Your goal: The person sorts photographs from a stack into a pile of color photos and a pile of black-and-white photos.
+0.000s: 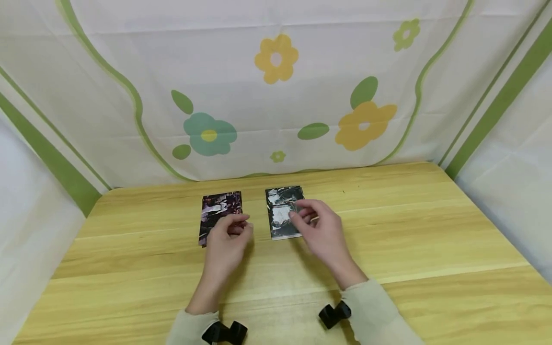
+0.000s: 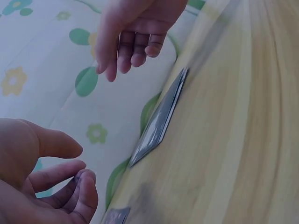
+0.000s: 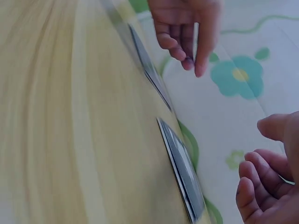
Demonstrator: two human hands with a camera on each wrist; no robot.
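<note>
Two small stacks of picture cards lie side by side on the table. The left stack [image 1: 214, 205] has a dark purplish picture on top; the right stack [image 1: 278, 218] has a dark, grey-white one. My left hand [image 1: 227, 245] is above the near right part of the left stack, fingers loosely curled and holding nothing. Over the right edge of the right stack hovers my right hand [image 1: 322, 231], its fingers bent loosely. In the right wrist view, a gap shows between that hand's thumb and fingers [image 3: 264, 172], with no card there. Both hands are raised off the cards [image 2: 161, 114].
The light wooden table [image 1: 409, 239] stretches out on both sides of the cards. A white cloth with printed flowers [image 1: 276, 60] hangs along its back edge, and white cloth walls stand left and right. Black devices [image 1: 334, 315] are strapped at both wrists.
</note>
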